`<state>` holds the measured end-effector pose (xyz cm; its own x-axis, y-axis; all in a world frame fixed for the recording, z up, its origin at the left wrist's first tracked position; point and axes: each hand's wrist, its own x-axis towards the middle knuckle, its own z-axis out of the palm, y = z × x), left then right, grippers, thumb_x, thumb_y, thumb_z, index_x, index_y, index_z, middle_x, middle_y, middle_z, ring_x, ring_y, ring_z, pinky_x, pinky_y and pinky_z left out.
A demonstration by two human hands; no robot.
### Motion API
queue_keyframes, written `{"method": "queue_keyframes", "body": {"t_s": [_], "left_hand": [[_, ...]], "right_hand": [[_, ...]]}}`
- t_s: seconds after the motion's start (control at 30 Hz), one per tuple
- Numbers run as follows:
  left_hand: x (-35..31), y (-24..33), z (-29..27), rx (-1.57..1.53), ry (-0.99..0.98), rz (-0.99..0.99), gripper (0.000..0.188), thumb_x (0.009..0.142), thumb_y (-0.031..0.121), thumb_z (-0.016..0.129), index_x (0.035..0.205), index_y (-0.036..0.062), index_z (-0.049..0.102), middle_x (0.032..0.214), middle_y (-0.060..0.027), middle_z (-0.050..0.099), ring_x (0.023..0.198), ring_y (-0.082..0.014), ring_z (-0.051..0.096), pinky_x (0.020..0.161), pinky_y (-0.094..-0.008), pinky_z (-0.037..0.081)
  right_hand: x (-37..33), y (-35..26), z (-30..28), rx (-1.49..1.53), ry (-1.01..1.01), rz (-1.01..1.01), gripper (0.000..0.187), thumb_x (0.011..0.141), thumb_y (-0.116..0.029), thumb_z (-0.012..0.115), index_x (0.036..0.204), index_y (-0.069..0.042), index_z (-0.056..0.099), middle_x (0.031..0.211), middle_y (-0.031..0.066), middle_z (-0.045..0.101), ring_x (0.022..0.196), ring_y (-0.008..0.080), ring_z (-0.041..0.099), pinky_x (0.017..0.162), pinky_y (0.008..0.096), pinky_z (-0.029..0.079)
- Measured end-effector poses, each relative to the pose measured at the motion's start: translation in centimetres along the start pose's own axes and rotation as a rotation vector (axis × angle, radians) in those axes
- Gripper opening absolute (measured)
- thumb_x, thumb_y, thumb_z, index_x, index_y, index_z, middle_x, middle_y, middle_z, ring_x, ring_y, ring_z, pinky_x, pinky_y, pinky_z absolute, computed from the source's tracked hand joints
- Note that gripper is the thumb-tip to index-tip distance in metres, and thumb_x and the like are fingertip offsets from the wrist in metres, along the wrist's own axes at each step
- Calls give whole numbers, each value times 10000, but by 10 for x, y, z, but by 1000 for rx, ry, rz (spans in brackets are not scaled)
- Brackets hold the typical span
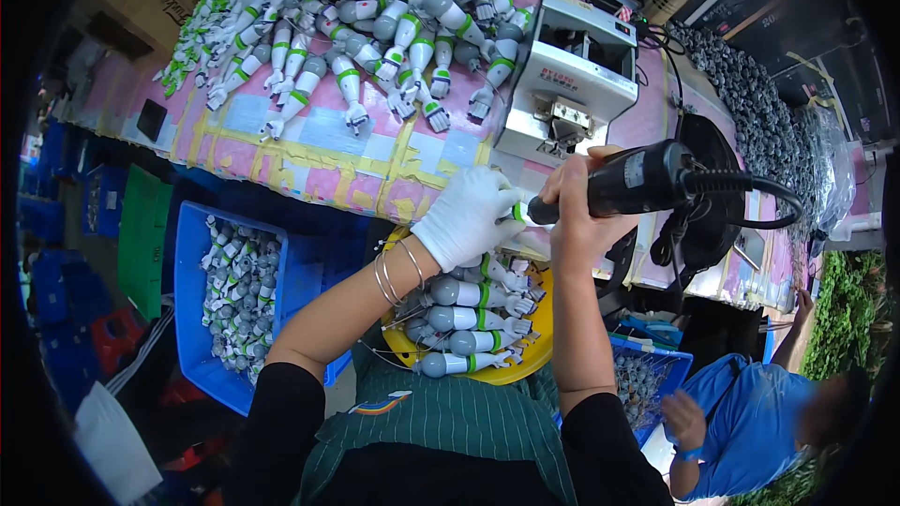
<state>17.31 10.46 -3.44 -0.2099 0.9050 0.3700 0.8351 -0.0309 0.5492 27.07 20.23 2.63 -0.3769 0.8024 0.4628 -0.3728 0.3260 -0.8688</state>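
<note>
My left hand (466,217), in a white glove, is closed around a white toy robot arm (518,212) with a green band; most of it is hidden by the fingers. My bare right hand (589,220) grips a black corded electric screwdriver (642,180). Its tip points left and meets the held toy arm, or nearly so; I cannot tell which. Below both hands, a yellow basin (542,349) holds several grey, white and green toy arms (461,319) lying side by side.
A big heap of toy arms (403,33) covers the taped pink table (309,173). To its right stands a white machine (574,75). A blue crate (192,309) of small parts is at left, another blue crate (647,389) at lower right. A person in blue (750,412) is at right.
</note>
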Motion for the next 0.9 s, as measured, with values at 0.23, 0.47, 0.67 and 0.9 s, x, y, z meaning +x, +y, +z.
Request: {"method": "queue_keyframes", "body": {"t_s": [0.23, 0.47, 0.67, 0.9], "left_hand": [[-18, 36, -30, -83, -2, 63, 283, 719, 226, 751, 963, 113, 663, 783, -76, 580, 761, -306, 567, 706, -434, 453], [-70, 55, -74, -342, -384, 53, 367, 769, 323, 724, 1034, 73, 678, 907, -110, 637, 875, -311, 602, 778, -431, 460], [-33, -76, -141, 393, 213, -155, 147, 796, 116, 643, 926, 48, 656, 1009, -142, 623, 959, -340, 585, 854, -434, 466], [5, -160, -166, 900, 73, -116, 218, 771, 84, 599, 954, 142, 700, 984, -100, 642, 921, -304, 622, 774, -421, 500]], "right_hand": [[32, -50, -8, 289, -59, 38, 265, 910, -40, 561, 1142, 36, 458, 630, 76, 494, 471, 169, 486, 469, 306, 455], [71, -48, -9, 217, -32, -47, 235, 911, -63, 593, 1104, 37, 503, 649, 73, 500, 516, 166, 502, 507, 307, 464], [94, -37, -5, 174, 38, -118, 217, 907, -44, 606, 1079, 51, 516, 645, 72, 512, 528, 172, 525, 522, 307, 479], [100, -26, 15, 114, 12, -112, 142, 905, -32, 626, 973, 50, 533, 595, 76, 557, 487, 145, 541, 539, 278, 462]]}}
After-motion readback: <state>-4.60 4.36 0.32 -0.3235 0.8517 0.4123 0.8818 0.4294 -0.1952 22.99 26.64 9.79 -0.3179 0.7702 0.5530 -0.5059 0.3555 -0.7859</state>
